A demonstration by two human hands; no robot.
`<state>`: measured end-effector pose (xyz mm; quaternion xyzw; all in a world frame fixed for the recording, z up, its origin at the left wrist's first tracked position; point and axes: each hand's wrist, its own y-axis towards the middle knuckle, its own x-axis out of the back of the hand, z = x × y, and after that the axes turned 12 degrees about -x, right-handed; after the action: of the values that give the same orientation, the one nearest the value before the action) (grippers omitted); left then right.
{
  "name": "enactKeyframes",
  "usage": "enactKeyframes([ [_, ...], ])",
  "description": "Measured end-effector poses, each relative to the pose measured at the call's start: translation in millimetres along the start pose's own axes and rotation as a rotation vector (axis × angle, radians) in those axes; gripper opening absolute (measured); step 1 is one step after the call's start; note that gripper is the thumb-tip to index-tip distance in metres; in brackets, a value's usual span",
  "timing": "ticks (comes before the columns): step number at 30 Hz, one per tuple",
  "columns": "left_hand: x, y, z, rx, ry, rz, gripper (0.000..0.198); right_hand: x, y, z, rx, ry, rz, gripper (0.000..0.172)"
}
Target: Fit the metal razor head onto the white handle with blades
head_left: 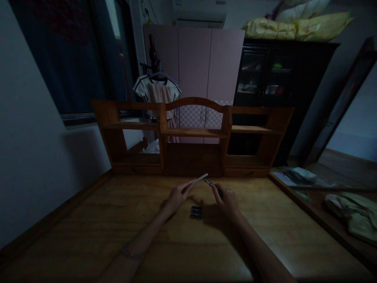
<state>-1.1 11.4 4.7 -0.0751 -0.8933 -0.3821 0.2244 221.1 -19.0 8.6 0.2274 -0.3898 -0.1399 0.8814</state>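
Observation:
My left hand (177,196) is closed round a thin, pale, straight stick-like piece (199,179), which slants up to the right. In my right hand (227,199), the fingers are wrapped on a dark pen-shaped tool (209,183) with a light band near its tip. The tool's tip points up and left, close below the end of the pale piece; whether they touch I cannot tell. Between my forearms, on the wooden desk (132,220), lies a small dark rectangular item (196,212) with pale stripes across it. The room is dim, so fine detail is lost.
A wooden shelf unit (194,133) spans the desk's back edge. To the right, a lower surface carries a light green cloth bag (353,214) and a plastic-wrapped packet (303,175). A wall (35,157) borders the left side. Pink wardrobe doors (194,63) stand behind.

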Motion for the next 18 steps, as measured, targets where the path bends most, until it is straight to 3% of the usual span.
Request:
enactKeyframes([
  [4,0.0,-0.7,0.6,-0.009,0.020,-0.040,0.036,0.2,0.2,-0.9,-0.004,-0.005,0.002,0.036],
  [9,-0.4,-1.2,2.0,-0.029,0.000,0.013,0.037,0.3,0.3,-0.6,-0.001,-0.011,-0.006,0.035],
  [18,0.3,-2.6,5.0,-0.039,0.004,-0.009,0.037,1.3,-1.0,1.1,-0.020,0.039,-0.005,0.034],
])
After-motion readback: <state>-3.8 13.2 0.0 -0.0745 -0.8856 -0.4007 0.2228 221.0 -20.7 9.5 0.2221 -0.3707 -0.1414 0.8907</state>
